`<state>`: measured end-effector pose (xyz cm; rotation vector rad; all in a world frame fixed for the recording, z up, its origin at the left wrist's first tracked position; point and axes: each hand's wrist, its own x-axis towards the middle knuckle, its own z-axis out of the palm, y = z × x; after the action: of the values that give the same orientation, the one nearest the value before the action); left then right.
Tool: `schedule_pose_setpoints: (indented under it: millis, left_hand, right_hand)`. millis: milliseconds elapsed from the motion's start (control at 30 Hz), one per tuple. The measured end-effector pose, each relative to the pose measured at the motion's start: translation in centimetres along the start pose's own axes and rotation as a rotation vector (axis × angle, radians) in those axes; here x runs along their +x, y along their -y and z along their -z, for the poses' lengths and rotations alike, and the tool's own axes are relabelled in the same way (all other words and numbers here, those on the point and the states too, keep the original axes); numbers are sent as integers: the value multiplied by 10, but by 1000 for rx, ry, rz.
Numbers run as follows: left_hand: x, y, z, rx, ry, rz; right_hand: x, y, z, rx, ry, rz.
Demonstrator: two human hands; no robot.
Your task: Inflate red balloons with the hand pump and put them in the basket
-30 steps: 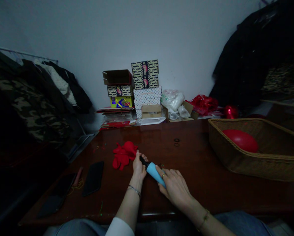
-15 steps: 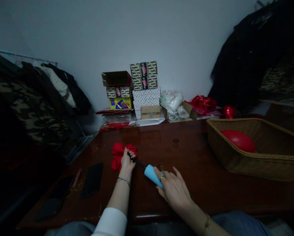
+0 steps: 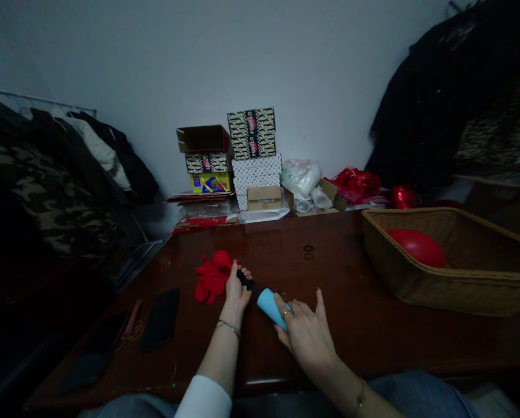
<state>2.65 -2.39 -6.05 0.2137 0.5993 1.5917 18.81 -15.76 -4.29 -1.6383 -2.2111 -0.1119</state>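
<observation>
A balloon hand pump (image 3: 270, 308) with a light blue barrel and a black handle lies across both hands above the table. My left hand (image 3: 239, 288) is closed around the black handle. My right hand (image 3: 307, 330) grips the blue barrel between thumb and fingers, one finger sticking out to the side. Only a short piece of black rod shows between handle and barrel. Red uninflated balloons (image 3: 211, 281) lie in a pile just left of my left hand; whether one touches the pump I cannot tell.
A wicker basket (image 3: 399, 278) at the right holds a red inflated balloon (image 3: 417, 247). Dark flat devices, one a black phone-like slab (image 3: 161, 320), lie at the left. Two small black rings (image 3: 309, 252) sit mid-table. Stacked boxes (image 3: 256, 174) and a plastic bag (image 3: 302, 177) stand behind.
My left hand has moved right, bringing the handle closer to the barrel, so less rod shows. The red balloons are more uncovered. My right hand stays on the barrel.
</observation>
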Motion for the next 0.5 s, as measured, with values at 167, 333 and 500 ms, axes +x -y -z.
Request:
schedule_pose_setpoints:
  millis: [167,333,500]
  left_hand:
    - [-4,3,10,6,20,91]
    - [-2,-8,14,-69,8,66]
    - [-11,4,8,-111,122,96]
  right_hand:
    - [1,-3,-1,23,-26,12]
    - [1,-1,-4,55,-44,24]
    - [2,-2,-8,69,-42,3]
